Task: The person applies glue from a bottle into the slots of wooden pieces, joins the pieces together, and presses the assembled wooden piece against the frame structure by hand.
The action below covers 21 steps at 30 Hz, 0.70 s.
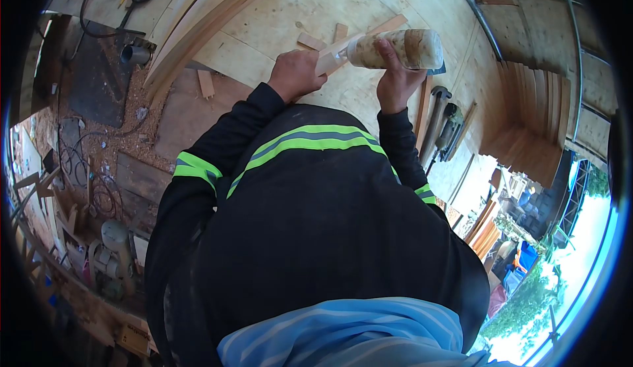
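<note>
My left hand (pixel 295 76) is closed on a light wooden piece (pixel 330 63) above the plywood bench top. In my right hand (pixel 399 77) a stained whitish glue bottle (pixel 422 47) lies nearly on its side, with fingers wrapped round it. Its nozzle (pixel 343 53) points left at the wooden piece; whether it touches cannot be made out. Just beyond my hands are small wood blocks (pixel 311 41) and a narrow wooden strip (pixel 388 24).
A long curved wooden part (pixel 217 23) spans the bench's upper left. A hammer (pixel 434 120) and a green power tool (pixel 451 128) lie to the right. Wooden boards (pixel 531 116) stand farther right. Wood shavings (pixel 142 113) and cables (pixel 82 146) lie at left.
</note>
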Motion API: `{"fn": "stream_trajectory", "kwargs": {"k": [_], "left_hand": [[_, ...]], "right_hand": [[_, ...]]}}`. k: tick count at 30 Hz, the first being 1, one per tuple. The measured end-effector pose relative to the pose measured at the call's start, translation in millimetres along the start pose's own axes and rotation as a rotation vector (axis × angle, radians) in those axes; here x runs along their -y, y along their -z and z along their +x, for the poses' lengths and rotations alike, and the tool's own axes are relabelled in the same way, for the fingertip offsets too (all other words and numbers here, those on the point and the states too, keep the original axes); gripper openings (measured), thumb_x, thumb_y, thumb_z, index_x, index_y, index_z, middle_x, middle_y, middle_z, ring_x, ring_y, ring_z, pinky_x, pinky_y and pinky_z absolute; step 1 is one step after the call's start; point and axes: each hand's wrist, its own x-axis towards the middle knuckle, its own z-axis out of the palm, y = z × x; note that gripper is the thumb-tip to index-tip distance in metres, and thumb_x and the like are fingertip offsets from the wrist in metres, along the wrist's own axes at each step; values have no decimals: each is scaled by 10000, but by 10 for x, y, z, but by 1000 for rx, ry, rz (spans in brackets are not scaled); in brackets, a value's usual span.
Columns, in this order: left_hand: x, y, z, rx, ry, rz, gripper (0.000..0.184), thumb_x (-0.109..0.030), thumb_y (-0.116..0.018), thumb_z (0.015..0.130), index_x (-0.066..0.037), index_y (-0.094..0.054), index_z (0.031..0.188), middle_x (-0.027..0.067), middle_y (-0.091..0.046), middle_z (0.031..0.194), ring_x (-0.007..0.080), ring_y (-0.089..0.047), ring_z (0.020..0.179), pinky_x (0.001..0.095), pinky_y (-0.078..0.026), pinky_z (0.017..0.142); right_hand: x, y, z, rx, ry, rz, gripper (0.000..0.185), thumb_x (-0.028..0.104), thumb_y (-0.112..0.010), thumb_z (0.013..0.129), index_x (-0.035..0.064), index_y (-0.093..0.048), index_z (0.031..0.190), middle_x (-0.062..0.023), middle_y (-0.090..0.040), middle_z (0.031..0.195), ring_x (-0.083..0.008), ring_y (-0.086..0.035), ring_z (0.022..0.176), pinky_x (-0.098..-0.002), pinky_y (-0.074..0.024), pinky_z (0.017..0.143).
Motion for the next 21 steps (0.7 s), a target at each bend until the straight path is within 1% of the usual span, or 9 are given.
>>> {"fn": "stream_trajectory", "kwargs": {"k": [2, 8, 12, 21], "left_hand": [[2, 2, -4, 0, -5, -1, 298, -356, -731, 786, -96, -729, 933, 160, -722, 823, 366, -717, 789, 487, -582, 728], [21, -26, 0, -11, -19, 4, 301, -358, -730, 786, -96, -728, 934, 164, -721, 821, 367, -717, 786, 487, -581, 726], [11, -19, -3, -7, -8, 14, 302, -360, -730, 783, -97, -725, 932, 162, -721, 822, 362, -716, 789, 484, -581, 726], [44, -62, 1, -21, -30, 22, 286, -344, -724, 786, -95, -713, 926, 164, -719, 817, 364, -715, 786, 478, -582, 721]], "right_hand": [[7, -17, 16, -14, 41, 22, 361, 20, -849, 834, -39, -629, 1114, -123, -739, 1014, -205, -733, 931, -341, -589, 859], [-67, 14, 54, 15, 50, 8, 338, 29, -842, 848, -44, -633, 1103, -117, -745, 980, -195, -736, 901, -335, -590, 846], [-28, -3, 52, 14, 35, -23, 338, 23, -843, 844, -40, -634, 1102, -118, -743, 990, -196, -735, 910, -335, -590, 847], [-46, 26, 86, -6, 48, 26, 376, -4, -848, 827, -39, -629, 1130, -120, -734, 1022, -212, -733, 928, -344, -596, 864]]}}
